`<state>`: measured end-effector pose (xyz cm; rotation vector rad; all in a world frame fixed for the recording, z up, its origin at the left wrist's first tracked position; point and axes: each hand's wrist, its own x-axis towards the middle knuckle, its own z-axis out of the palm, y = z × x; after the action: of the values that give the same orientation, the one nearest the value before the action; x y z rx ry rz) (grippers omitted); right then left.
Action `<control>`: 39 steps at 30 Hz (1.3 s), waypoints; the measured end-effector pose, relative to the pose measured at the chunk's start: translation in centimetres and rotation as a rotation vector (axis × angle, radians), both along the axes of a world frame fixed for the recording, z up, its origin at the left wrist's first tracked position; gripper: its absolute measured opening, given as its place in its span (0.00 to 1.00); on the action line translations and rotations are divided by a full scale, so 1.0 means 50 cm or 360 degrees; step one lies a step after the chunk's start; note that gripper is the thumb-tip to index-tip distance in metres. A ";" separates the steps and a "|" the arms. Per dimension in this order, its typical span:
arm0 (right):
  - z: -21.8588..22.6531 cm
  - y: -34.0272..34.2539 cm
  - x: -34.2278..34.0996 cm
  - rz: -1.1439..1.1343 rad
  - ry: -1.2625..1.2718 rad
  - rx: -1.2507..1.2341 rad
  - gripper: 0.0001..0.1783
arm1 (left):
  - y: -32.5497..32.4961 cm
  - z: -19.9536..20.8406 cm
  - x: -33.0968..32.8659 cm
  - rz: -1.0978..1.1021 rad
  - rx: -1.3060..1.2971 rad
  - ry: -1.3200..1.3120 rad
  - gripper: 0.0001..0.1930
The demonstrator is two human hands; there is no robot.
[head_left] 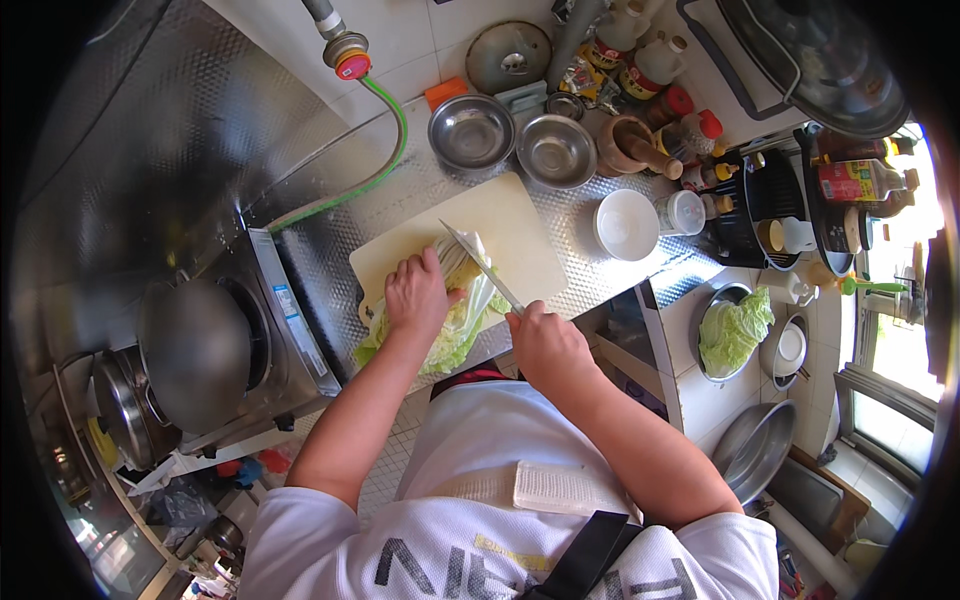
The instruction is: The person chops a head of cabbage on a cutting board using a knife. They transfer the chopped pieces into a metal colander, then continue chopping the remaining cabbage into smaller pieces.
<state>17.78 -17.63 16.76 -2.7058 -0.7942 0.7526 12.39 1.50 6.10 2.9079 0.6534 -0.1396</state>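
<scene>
A pale cutting board (505, 225) lies on the steel counter. On it rests napa cabbage (452, 330), its green leaves hanging over the near edge. My left hand (416, 292) presses down flat on the cabbage. My right hand (545, 342) grips the handle of a knife (478, 262). The blade points away from me and lies across the cabbage's white stem end, just right of my left fingers.
Two steel bowls (471, 130) (556, 150) and a white bowl (625, 224) stand behind the board, with bottles and a mortar (628, 145). A wok (195, 350) sits on the stove at left. More cabbage (735, 330) lies in a basin at right.
</scene>
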 end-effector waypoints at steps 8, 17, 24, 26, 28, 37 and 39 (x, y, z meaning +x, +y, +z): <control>-0.076 -0.050 0.043 0.0305 0.0268 0.0203 0.19 | 0.000 0.000 0.002 -0.0008 -0.0004 0.0030 0.37; -0.068 -0.112 0.109 -0.0138 -0.0049 0.0089 0.18 | 0.024 0.030 0.009 0.0117 -0.0207 0.0089 0.47; -0.255 -0.133 0.102 -0.0066 -0.0440 0.0242 0.17 | 0.090 0.047 0.107 0.0361 -0.0649 0.0642 0.60; -0.289 -0.128 0.109 -0.0023 -0.0474 0.0311 0.18 | 0.097 0.036 0.125 0.0380 -0.0704 0.0705 0.61; -0.320 -0.121 0.116 0.0026 -0.0566 0.0372 0.17 | 0.099 0.025 0.135 0.0339 -0.0744 0.0743 0.60; -0.269 0.013 0.131 -0.0191 -0.0089 0.1108 0.18 | 0.126 -0.003 0.082 -0.0108 -0.0823 0.0337 0.42; -0.264 0.061 0.143 -0.0263 0.0363 0.1083 0.19 | 0.124 0.016 0.071 -0.0162 -0.0875 0.0327 0.40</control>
<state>24.93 -14.58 3.58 -2.0075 -0.6168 0.5973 15.93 7.71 6.92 2.4083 0.4091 -0.5434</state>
